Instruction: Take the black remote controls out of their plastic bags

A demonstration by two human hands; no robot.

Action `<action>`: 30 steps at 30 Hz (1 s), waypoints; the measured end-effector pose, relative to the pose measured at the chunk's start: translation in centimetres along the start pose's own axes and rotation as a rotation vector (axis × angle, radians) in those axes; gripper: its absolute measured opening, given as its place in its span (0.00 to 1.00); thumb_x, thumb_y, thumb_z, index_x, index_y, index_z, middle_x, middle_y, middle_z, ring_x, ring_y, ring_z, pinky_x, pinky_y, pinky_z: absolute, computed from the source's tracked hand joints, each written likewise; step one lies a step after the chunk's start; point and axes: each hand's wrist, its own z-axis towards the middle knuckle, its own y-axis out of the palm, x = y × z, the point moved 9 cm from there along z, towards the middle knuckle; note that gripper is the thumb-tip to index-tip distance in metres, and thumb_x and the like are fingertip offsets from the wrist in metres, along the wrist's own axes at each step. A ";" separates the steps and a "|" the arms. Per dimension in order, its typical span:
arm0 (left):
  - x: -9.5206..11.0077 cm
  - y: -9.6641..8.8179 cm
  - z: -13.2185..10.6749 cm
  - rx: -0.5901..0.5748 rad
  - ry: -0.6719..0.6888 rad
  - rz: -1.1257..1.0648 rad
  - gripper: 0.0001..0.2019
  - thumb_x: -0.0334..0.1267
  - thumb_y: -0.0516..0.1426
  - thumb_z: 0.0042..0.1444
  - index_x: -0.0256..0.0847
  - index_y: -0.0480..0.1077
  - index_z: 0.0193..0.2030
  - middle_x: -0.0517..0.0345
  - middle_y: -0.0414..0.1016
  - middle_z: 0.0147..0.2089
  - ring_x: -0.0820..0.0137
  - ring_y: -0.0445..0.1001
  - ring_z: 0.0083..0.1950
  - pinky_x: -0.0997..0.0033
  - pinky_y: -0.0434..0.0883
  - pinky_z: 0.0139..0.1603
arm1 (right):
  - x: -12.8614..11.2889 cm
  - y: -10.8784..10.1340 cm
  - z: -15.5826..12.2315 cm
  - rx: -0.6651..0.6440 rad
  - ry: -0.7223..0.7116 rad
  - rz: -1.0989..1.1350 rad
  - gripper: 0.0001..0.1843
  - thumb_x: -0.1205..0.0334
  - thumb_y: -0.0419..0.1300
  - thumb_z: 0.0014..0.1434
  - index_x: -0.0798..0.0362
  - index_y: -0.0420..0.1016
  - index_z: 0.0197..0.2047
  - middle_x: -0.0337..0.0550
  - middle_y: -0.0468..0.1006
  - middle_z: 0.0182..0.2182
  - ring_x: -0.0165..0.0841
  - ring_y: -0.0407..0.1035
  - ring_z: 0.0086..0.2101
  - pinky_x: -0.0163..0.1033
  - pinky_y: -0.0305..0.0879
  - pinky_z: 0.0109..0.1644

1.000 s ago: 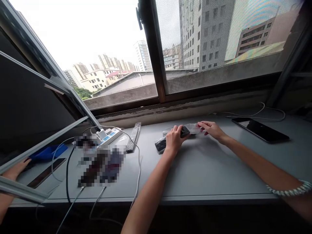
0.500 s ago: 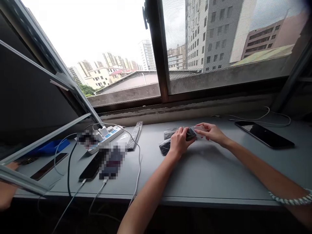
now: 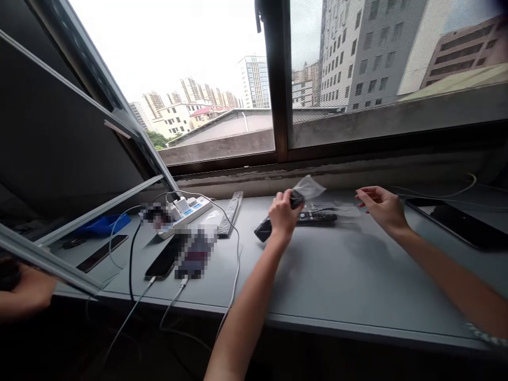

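My left hand (image 3: 282, 214) is wrapped round a black remote control (image 3: 263, 230) in a clear plastic sleeve, tilted just above the desk. The sleeve's loose end (image 3: 310, 187) sticks up past my fingers. Behind and to the right, another black remote control (image 3: 317, 217) with round buttons lies flat in clear plastic, partly hidden by my left hand. Off to the right, my right hand (image 3: 383, 209) is raised over the desk with loosely curled fingers, thumb and index slightly apart. Nothing shows between them.
On the right lies a black tablet (image 3: 448, 219). To the left are a wrapped dark strip (image 3: 230, 217), a white power strip (image 3: 186, 214), a black phone (image 3: 164, 262) and trailing white cables (image 3: 238, 248). Another person's hand (image 3: 34, 288) shows beyond the metal frame (image 3: 75, 270).
My right hand has let go of the clear plastic and moved right. My left hand has lifted and tilted its remote control, uncovering the one behind. The view has shifted slightly.
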 end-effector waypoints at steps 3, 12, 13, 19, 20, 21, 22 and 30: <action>-1.7 -0.6 0.5 -0.001 -0.077 -0.019 0.22 0.54 0.51 0.57 0.46 0.62 0.54 0.53 0.67 0.46 0.65 0.70 0.45 0.72 0.67 0.38 | 0.0 0.0 0.1 0.008 -0.022 -0.032 0.19 0.45 0.58 0.50 0.52 0.74 0.35 0.45 0.77 0.33 0.35 0.72 0.30 0.38 0.68 0.30; 6.3 5.5 -3.5 -0.266 0.524 0.051 0.28 0.59 0.54 0.52 0.47 0.63 0.56 0.55 0.68 0.46 0.64 0.67 0.49 0.69 0.66 0.48 | -0.9 1.5 -0.7 -0.071 -0.042 0.026 0.18 0.46 0.56 0.52 0.52 0.74 0.34 0.44 0.77 0.29 0.34 0.71 0.27 0.36 0.67 0.27; 6.2 5.0 -3.0 -0.219 0.509 0.058 0.28 0.59 0.52 0.53 0.47 0.63 0.57 0.55 0.68 0.46 0.64 0.66 0.49 0.67 0.65 0.50 | -0.9 1.5 -0.7 -0.077 -0.043 0.015 0.17 0.46 0.56 0.52 0.51 0.74 0.34 0.44 0.77 0.29 0.34 0.71 0.27 0.37 0.67 0.28; -4.7 -1.3 1.2 0.150 -0.125 0.176 0.21 0.40 0.46 0.62 0.39 0.57 0.60 0.45 0.63 0.57 0.60 0.56 0.62 0.61 0.57 0.60 | -1.2 1.6 -1.0 -0.090 -0.062 -0.046 0.15 0.47 0.55 0.53 0.49 0.74 0.33 0.43 0.78 0.30 0.36 0.72 0.29 0.39 0.68 0.31; -7.3 -1.9 1.2 0.149 -0.274 0.229 0.23 0.37 0.48 0.60 0.34 0.54 0.62 0.40 0.59 0.60 0.56 0.51 0.65 0.58 0.55 0.61 | -1.5 1.6 -1.1 -0.089 -0.085 -0.080 0.15 0.48 0.56 0.53 0.49 0.74 0.32 0.43 0.78 0.30 0.37 0.72 0.30 0.40 0.68 0.32; -9.7 -2.2 0.9 0.122 -0.416 0.271 0.27 0.36 0.49 0.58 0.31 0.50 0.64 0.37 0.55 0.63 0.51 0.47 0.67 0.54 0.53 0.61 | -1.9 1.7 -1.2 -0.093 -0.115 -0.124 0.14 0.48 0.56 0.53 0.48 0.75 0.32 0.42 0.78 0.31 0.37 0.72 0.31 0.40 0.68 0.34; -11.7 -2.2 0.4 0.082 -0.543 0.303 0.30 0.35 0.51 0.56 0.28 0.47 0.65 0.34 0.52 0.64 0.48 0.43 0.67 0.50 0.52 0.62 | -2.3 1.9 -1.3 -0.104 -0.151 -0.169 0.14 0.48 0.56 0.52 0.48 0.75 0.32 0.42 0.78 0.31 0.37 0.72 0.32 0.41 0.68 0.35; -16.1 -1.8 -1.1 -0.105 -0.847 0.401 0.29 0.41 0.50 0.56 0.25 0.52 0.61 0.26 0.49 0.64 0.47 0.47 0.67 0.46 0.48 0.61 | -4.7 6.2 -4.1 -0.497 -0.565 -0.289 0.19 0.44 0.61 0.49 0.45 0.77 0.41 0.41 0.74 0.45 0.41 0.66 0.48 0.50 0.58 0.55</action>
